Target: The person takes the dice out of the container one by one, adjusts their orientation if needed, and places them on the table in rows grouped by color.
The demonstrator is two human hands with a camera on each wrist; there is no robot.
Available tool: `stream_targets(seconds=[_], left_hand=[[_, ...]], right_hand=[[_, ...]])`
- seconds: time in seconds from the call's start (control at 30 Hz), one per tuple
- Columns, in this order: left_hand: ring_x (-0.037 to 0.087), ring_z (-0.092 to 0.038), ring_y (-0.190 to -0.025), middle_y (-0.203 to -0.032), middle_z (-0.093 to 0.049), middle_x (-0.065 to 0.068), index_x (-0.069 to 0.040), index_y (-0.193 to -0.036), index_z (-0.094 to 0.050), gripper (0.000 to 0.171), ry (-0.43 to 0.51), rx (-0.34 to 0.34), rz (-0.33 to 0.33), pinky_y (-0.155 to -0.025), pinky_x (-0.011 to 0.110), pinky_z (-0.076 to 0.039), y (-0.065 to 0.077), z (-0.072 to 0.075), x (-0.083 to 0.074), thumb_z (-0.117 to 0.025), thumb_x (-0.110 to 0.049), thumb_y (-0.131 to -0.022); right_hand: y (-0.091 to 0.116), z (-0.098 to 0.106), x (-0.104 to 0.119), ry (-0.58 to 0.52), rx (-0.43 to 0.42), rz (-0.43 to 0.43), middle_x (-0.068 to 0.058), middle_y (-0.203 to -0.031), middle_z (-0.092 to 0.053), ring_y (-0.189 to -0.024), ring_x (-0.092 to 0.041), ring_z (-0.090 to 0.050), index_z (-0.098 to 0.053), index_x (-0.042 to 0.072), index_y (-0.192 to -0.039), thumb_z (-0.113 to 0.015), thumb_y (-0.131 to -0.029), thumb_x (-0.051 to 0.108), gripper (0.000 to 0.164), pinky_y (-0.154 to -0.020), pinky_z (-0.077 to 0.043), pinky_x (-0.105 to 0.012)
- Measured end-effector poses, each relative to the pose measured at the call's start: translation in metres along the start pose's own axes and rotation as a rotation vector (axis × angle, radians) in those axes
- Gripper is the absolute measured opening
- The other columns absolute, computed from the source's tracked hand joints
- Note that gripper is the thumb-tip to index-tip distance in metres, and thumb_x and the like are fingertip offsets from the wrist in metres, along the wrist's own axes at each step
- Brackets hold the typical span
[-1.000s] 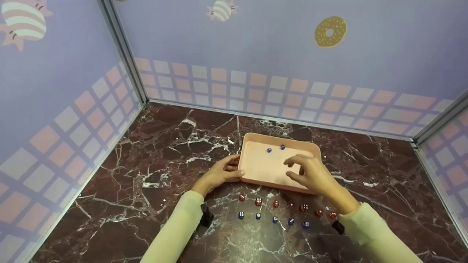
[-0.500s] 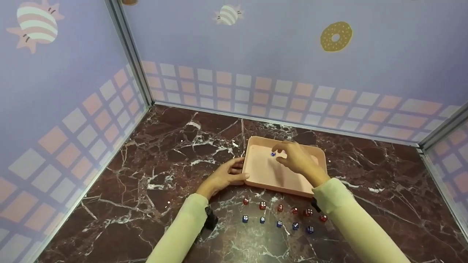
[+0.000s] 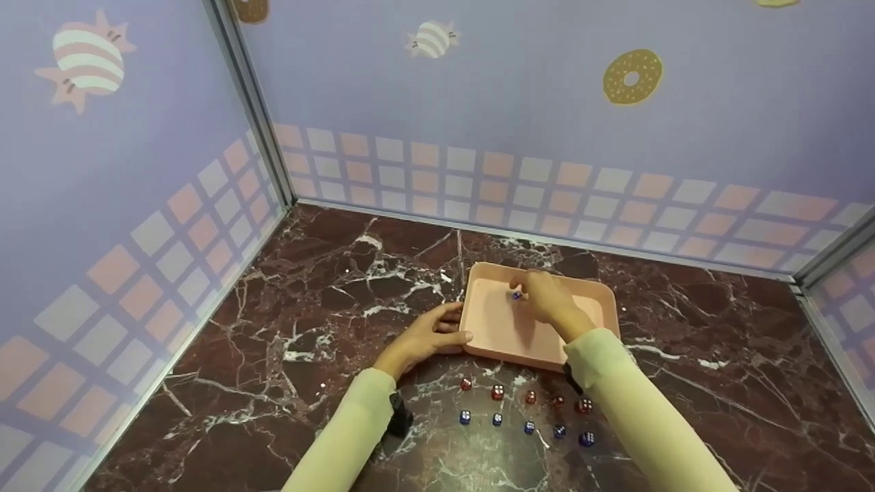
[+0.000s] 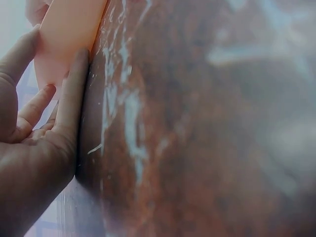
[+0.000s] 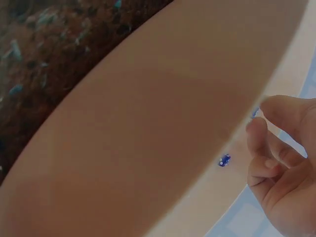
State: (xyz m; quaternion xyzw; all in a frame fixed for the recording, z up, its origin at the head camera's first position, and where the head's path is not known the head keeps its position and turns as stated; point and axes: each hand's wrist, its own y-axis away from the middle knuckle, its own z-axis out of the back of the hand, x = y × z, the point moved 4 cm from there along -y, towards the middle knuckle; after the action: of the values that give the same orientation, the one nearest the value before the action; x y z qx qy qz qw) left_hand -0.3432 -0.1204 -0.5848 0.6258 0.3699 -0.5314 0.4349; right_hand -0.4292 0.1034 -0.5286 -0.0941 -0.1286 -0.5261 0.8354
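Note:
A shallow peach tray [image 3: 506,348] sits on the dark marbled tabletop. My left hand [image 3: 425,338] holds its near left corner, the thumb at the front rim and the other fingers against the left side. In the left wrist view, that hand's fingers [image 4: 74,98] touch the tray wall [image 4: 74,29] low by the tabletop. My right hand [image 3: 547,297] reaches down inside the tray. Between its thumb and forefinger it pinches a blue die [image 5: 255,113], mostly covered by the fingertips. Another blue die [image 5: 224,160] lies on the tray floor beside the hand.
Before the tray runs a row of red dice [image 3: 497,391], its right end hidden by the right sleeve [image 3: 615,369]. Nearer is a row of several blue dice [image 3: 530,427]. Patterned panels [image 3: 424,171] wall the tabletop at the back and sides.
My right hand has moved left and down into the tray, closing thumb and forefinger on a blue die. The left hand stays at the tray's corner. The head view has shifted slightly.

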Motion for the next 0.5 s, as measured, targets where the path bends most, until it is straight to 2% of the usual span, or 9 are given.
stream_targets(seconds=[0.07, 0.2, 0.3, 0.5], left_hand=[[0.031, -0.061, -0.123, -0.145, -0.052, 0.027, 0.0, -0.161, -0.04, 0.075, -0.004, 0.007, 0.0, -0.101, 0.044, -0.063, -0.0012, -0.0023, 0.0015, -0.077, -0.008, -0.097], [0.032, -0.061, -0.122, -0.144, -0.052, 0.027, 0.0, -0.161, -0.04, 0.074, 0.002, -0.001, 0.003, -0.1, 0.043, -0.063, -0.0017, -0.0023, 0.0041, -0.077, -0.006, -0.097], [0.032, -0.061, -0.122, -0.143, -0.052, 0.027, 0.001, -0.161, -0.04, 0.074, 0.004, -0.001, -0.003, -0.1, 0.043, -0.063, -0.0018, -0.0014, 0.0037, -0.077, -0.006, -0.097], [0.031, -0.062, -0.121, -0.143, -0.052, 0.028, 0.001, -0.161, -0.039, 0.075, 0.001, 0.012, -0.002, -0.101, 0.044, -0.063, -0.0033, -0.0001, 0.001, -0.077, -0.007, -0.097]], right_hand=[[0.0005, -0.002, -0.002, 0.022, -0.006, -0.018, -0.02, -0.108, -0.074, -0.104, -0.041, -0.071, -0.077, 0.003, -0.115, -0.073, -0.09, -0.001, 0.025, -0.09, -0.061, -0.057], [0.0007, -0.0068, -0.0021, 0.031, -0.021, -0.005, -0.016, -0.098, -0.075, -0.096, -0.039, -0.071, -0.079, 0.002, -0.095, -0.071, -0.091, -0.002, 0.01, -0.085, -0.062, -0.053], [0.0021, -0.0076, -0.0003, 0.018, -0.049, 0.019, -0.015, -0.092, -0.076, -0.09, -0.038, -0.071, -0.077, 0.003, -0.081, -0.069, -0.087, -0.006, 0.014, -0.081, -0.063, -0.052], [0.009, -0.0036, -0.0031, 0.009, -0.108, 0.043, -0.011, -0.089, -0.077, -0.087, -0.038, -0.073, -0.08, 0.007, -0.078, -0.067, -0.078, -0.012, 0.023, -0.077, -0.064, -0.054]])
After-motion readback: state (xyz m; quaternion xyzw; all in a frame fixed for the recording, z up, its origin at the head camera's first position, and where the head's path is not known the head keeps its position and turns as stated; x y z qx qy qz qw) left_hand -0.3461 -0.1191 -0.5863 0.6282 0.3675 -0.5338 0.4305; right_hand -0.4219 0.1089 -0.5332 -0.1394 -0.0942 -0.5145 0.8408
